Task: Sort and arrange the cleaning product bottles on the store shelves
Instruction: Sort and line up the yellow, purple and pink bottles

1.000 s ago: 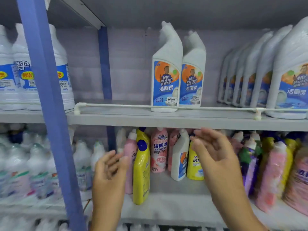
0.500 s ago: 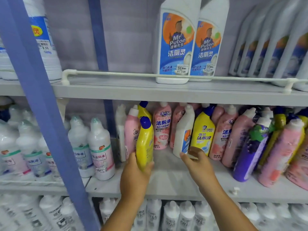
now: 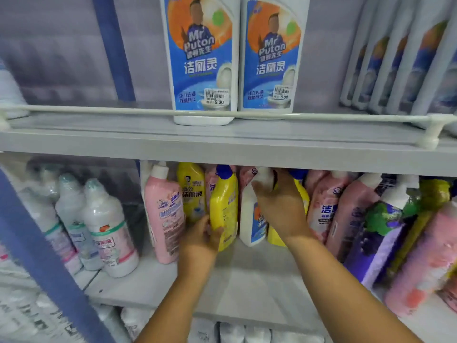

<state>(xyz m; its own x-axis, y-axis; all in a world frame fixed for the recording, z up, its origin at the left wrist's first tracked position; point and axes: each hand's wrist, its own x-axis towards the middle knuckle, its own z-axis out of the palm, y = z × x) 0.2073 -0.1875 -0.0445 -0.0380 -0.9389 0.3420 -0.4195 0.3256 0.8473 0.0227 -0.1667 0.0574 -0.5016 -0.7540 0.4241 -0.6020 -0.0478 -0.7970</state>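
On the middle shelf (image 3: 247, 283), my left hand (image 3: 202, 238) grips the lower part of a yellow bottle with a blue cap (image 3: 223, 204), held upright in front of the back row. My right hand (image 3: 279, 204) grips the neck of a white bottle with a blue label (image 3: 252, 224) just to its right. A second yellow bottle (image 3: 191, 191) stands behind, and a pink bottle (image 3: 163, 214) stands at the left of this group.
Pink, purple and yellow bottles (image 3: 371, 231) crowd the right side of the shelf. Clear-wrapped white bottles (image 3: 108, 229) stand left of a blue upright post (image 3: 44, 268). Two large white Mr Puton bottles (image 3: 202, 58) stand on the upper shelf behind a rail (image 3: 99, 110).
The view has moved closer and lower. My left hand pushed the yellow bottle back towards the row. My right hand rose from the shelf floor and took the white bottle's neck.
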